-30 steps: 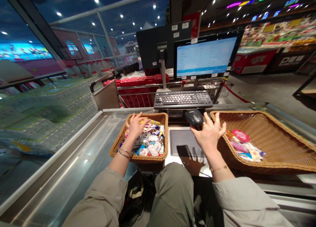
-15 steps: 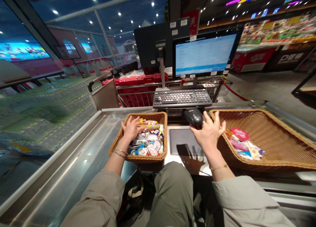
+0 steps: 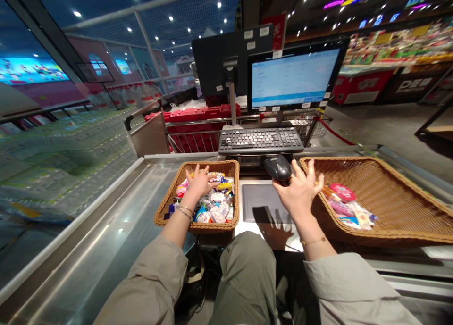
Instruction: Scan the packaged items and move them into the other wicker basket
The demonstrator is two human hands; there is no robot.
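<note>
- Two relaxed hands, both open
- left hand (image 3: pixel 200 183) spread on snack packets (image 3: pixel 215 207) in a wicker basket (image 3: pixel 212 228)
- right hand (image 3: pixel 300 190) splayed, right by a black handheld scanner (image 3: pixel 278 168)
- packet labels too small to read

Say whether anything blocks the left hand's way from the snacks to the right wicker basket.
The left hand rests freely on the snack packets. Toward the right wicker basket, the right hand and black handheld scanner stand in the way, beside the scanning pad.
</note>
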